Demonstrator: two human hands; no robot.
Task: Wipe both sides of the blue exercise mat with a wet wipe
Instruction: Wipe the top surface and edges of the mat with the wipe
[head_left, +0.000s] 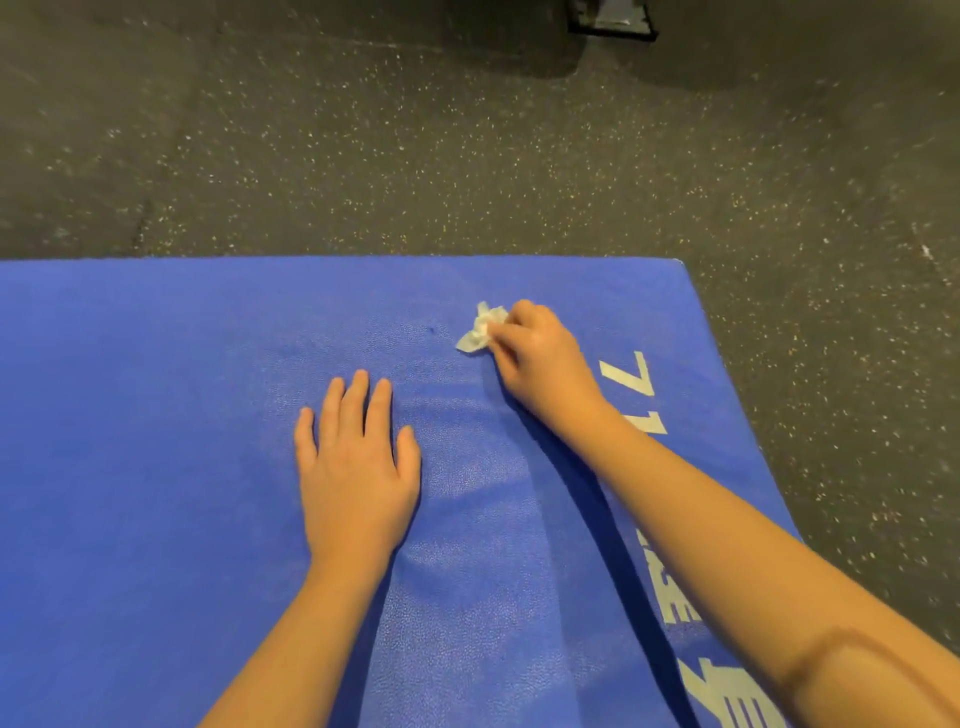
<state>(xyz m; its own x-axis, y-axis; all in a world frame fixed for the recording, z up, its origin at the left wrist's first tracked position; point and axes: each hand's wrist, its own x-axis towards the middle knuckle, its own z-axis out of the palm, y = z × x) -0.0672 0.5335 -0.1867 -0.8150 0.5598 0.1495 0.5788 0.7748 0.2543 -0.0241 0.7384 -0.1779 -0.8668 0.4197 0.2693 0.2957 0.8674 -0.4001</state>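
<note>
The blue exercise mat (156, 415) lies flat on the floor and fills the lower part of the view, with white lettering along its right side. My right hand (535, 358) grips a crumpled white wet wipe (480, 330) and holds it against the mat near the far right corner. My left hand (356, 467) lies flat on the mat with straight fingers, palm down, to the left of the right arm. A damp sheen shows on the mat between my two arms.
Dark speckled rubber floor (415, 156) surrounds the mat beyond its far edge and on the right. A dark metal base of some equipment (613, 18) stands at the top edge of the view.
</note>
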